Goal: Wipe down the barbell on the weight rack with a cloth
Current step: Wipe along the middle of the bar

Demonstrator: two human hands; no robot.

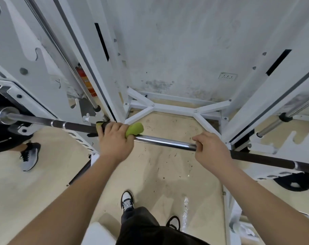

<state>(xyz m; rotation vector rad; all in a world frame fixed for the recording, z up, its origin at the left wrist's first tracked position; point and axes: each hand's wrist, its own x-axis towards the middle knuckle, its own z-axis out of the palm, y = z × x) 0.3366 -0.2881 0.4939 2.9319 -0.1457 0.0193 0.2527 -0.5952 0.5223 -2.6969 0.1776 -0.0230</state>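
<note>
A long barbell (165,142) runs across the white rack from upper left to lower right, chrome in the middle and dark on both sides. My left hand (114,141) grips a green cloth (135,130) wrapped round the bar, just left of the chrome section. Green cloth shows on both sides of the hand. My right hand (209,150) curls round the bare bar where the chrome meets the dark part on the right.
White rack uprights (104,68) rise on the left and right (266,96), joined by a floor brace (174,107) by the wall. A black weight plate (2,124) sits on the bar's left end. Another person's shoe (29,156) stands at the left. My feet (127,202) are below the bar.
</note>
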